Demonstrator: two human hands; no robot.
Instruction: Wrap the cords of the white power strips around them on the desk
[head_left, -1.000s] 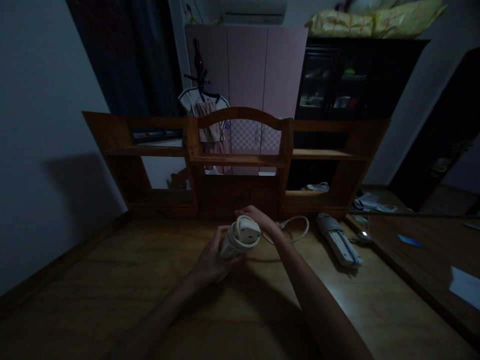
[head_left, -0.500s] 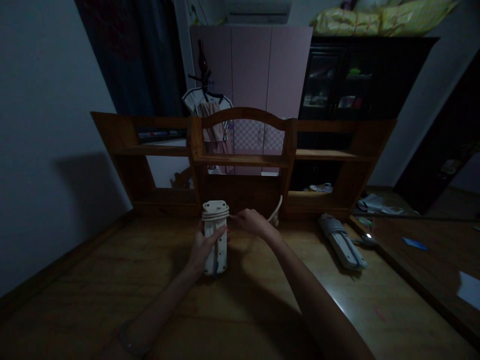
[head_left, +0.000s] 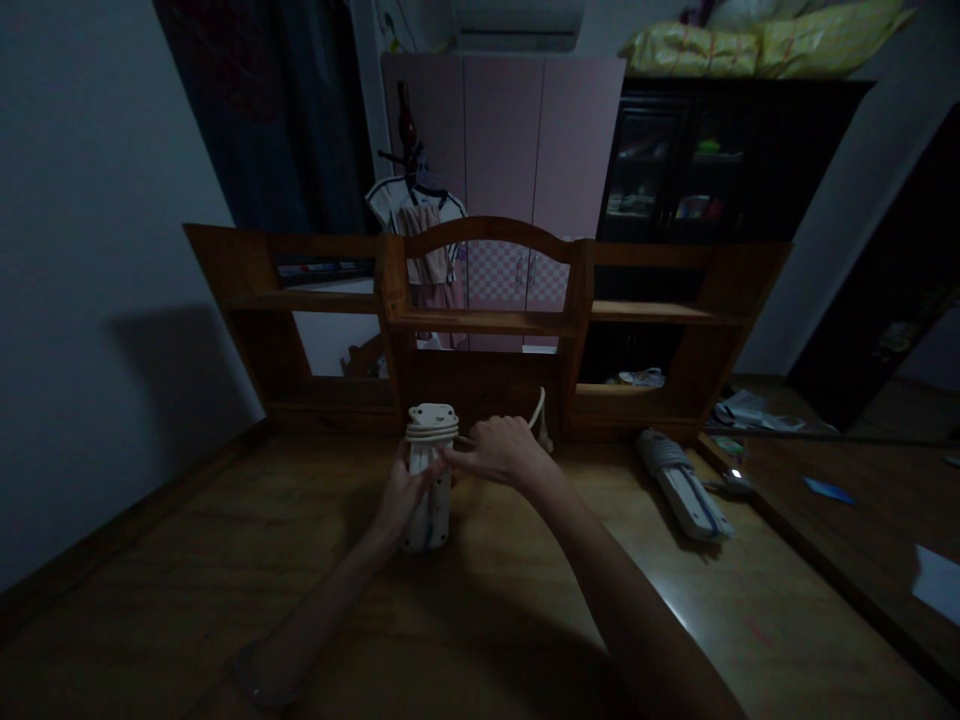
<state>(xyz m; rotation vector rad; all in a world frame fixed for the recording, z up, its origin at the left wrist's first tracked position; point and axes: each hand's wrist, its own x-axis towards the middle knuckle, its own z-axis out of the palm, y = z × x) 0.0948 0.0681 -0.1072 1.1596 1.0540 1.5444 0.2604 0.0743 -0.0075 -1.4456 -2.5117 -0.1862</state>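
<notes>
A white power strip [head_left: 441, 505] is held above the wooden surface, its screwed underside toward me. Several turns of its pale cord [head_left: 433, 431] wrap around the upper end. My left hand [head_left: 405, 490] is closed around the strip's left side, with the thumb across its face just below the coils. My right hand [head_left: 501, 450] pinches the cord close to the right of the coils, its thumb reaching to the strip. Beyond that hand, the loose cord end curves up and a plug [head_left: 545, 438] hangs near the shelf.
A second power strip [head_left: 694, 500], its cord wound round one end, lies to the right. A wooden shelf unit [head_left: 487, 320] spans the back. On the right are a raised ledge [head_left: 817, 570], a blue card [head_left: 829, 490] and white paper [head_left: 941, 585].
My right hand has turned, its thumb now extending left to the strip below the coils. The loose cord end and plug have shifted slightly left. My left hand keeps its hold.
</notes>
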